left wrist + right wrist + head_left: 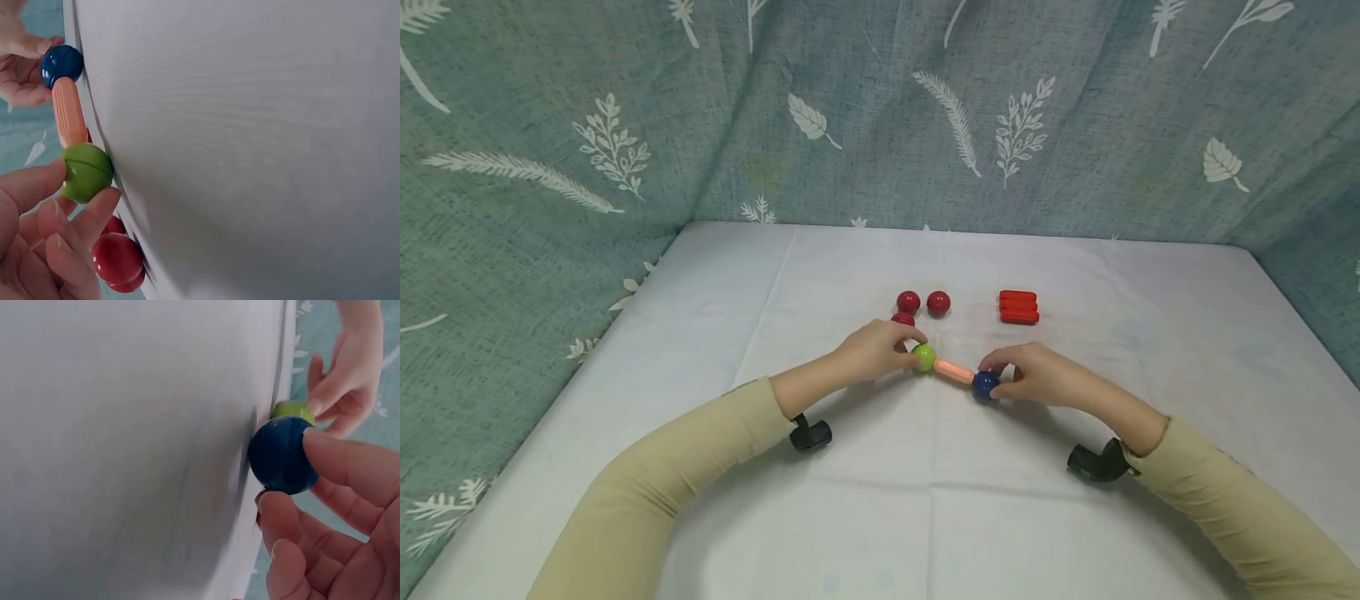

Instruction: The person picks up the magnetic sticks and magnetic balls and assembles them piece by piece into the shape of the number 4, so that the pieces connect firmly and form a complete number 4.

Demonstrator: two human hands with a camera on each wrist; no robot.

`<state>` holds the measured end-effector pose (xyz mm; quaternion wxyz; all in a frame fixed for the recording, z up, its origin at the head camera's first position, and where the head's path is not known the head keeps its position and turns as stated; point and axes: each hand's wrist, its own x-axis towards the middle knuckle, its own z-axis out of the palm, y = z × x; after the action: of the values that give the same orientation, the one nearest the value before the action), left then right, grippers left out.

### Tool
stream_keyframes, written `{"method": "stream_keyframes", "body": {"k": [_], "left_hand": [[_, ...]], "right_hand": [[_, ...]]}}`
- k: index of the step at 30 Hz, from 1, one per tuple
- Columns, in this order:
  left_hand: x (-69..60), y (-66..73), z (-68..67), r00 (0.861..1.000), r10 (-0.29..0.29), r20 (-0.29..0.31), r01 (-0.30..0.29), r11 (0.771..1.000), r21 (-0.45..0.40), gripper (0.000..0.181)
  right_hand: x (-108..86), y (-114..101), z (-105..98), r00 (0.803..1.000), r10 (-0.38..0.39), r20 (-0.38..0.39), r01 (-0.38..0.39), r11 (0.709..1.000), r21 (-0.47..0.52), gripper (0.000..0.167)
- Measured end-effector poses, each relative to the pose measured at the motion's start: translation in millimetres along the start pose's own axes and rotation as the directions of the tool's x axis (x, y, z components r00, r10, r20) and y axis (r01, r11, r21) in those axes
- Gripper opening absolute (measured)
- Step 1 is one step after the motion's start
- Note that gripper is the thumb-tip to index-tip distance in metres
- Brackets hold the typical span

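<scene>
A peach-orange ridged rod links a green ball at its left end with a dark blue ball at its right end. My left hand pinches the green ball between thumb and fingers. The blue ball is pinched by my right hand from its right side. In the left wrist view both ends of the rod meet the balls. From the right wrist, the blue ball hides the rod and part of the green ball.
Behind my left hand are red balls, one partly covered by the hand. Three red rods lie side by side farther right. A white cloth covers the table, and a leaf-patterned curtain hangs behind it.
</scene>
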<state>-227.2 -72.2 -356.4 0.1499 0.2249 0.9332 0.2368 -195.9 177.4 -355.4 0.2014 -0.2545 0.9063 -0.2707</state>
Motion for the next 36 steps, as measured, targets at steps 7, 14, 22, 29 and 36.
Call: {"method": "stream_keyframes", "body": {"k": [7,14,22,29,36], "left_hand": [[8.0,5.4,-0.1,1.000,0.002,-0.010,-0.002,1.000,-0.001,0.033],[17.2,9.7,0.9,1.000,0.006,0.000,-0.006,1.000,0.005,0.035],[25.1,11.4,1.3,0.999,-0.018,0.030,0.018,1.000,-0.022,0.036],[30.4,11.8,0.7,0.999,-0.005,0.045,0.006,1.000,-0.024,0.038],[32.7,12.3,-0.3,0.998,0.014,0.055,-0.013,1.000,-0.025,0.038]], "right_hand": [[-2.9,-8.2,7.6,1.000,-0.022,0.007,0.022,1.000,0.011,0.030],[-1.5,-16.8,15.5,0.999,-0.045,0.012,0.045,0.999,-0.006,0.031],[1.3,-26.3,22.4,0.995,-0.096,0.005,0.096,0.995,-0.024,0.034],[3.9,-34.0,25.9,0.988,-0.152,-0.014,0.150,0.985,-0.079,0.034],[6.6,-40.0,28.5,0.989,-0.145,-0.016,0.141,0.981,-0.131,0.032]]}}
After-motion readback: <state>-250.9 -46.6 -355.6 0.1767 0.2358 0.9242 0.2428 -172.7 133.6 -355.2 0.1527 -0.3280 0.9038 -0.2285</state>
